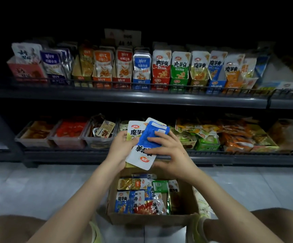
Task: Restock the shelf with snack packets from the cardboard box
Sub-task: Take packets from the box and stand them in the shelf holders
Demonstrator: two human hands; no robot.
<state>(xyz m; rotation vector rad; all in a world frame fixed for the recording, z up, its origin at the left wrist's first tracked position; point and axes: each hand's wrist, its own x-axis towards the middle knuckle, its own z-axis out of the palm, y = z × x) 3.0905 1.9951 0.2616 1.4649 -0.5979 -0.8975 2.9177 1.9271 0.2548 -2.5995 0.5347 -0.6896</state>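
An open cardboard box [152, 220] sits on the floor between my knees, holding several mixed snack packets [140, 199]. Above it, in front of the lower shelf, my left hand [120, 146] grips a small stack of packets, a white-and-yellow one [135, 131] at the back. My right hand [170, 149] pinches the blue-and-white packet [150, 139] at the front of that stack, which is turned upside down. The upper shelf [124, 95] carries rows of upright packets in display cartons.
The lower shelf [107, 154] holds clear plastic bins [68, 139] of red and brown snacks at left and loose green and orange packets [212, 135] at right. Pale tiled floor [28, 190] surrounds the box. My bare knees frame the bottom corners.
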